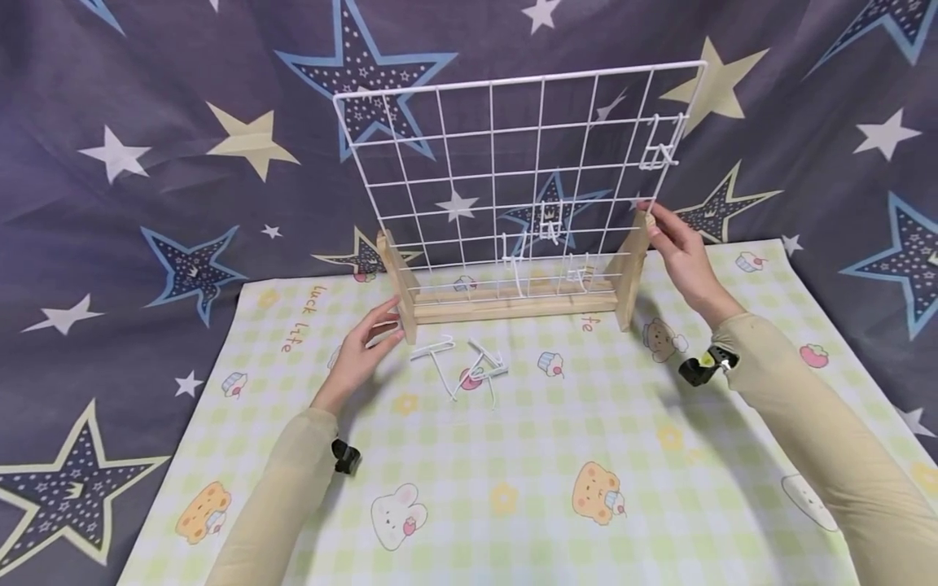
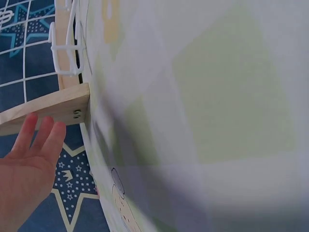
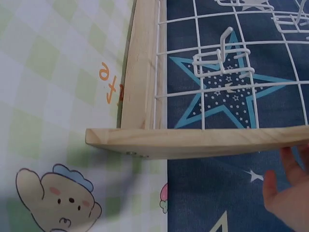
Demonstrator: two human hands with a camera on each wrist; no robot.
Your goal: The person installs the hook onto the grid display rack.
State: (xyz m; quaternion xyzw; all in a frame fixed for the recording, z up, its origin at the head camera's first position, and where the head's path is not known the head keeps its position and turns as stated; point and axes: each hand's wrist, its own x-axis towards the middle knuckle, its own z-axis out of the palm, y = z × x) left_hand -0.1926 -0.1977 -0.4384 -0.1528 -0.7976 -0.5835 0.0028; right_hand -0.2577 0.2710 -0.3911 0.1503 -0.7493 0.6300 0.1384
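Note:
A white wire grid panel (image 1: 542, 79) stands upright in a wooden stand (image 1: 513, 308). My left hand (image 1: 364, 342) is at the outer face of the stand's left side board (image 1: 403, 297); in the left wrist view its straight fingertips (image 2: 57, 129) meet the wood. Over on the other side, my right hand (image 1: 687, 262) touches the upper end of the right side board (image 1: 628, 273) from outside, fingers extended and thumb apart. White wire hooks hang on the grid, one high at the right edge (image 1: 658, 155) and several lower down, including a middle hook (image 1: 550, 231).
Loose white hooks (image 1: 478, 373) lie on the checked tablecloth (image 1: 513, 456) in front of the stand's left half. Behind the grid hangs a dark cloth (image 1: 242, 57) with stars. Each wrist wears a black strap mount, such as the right one (image 1: 707, 366).

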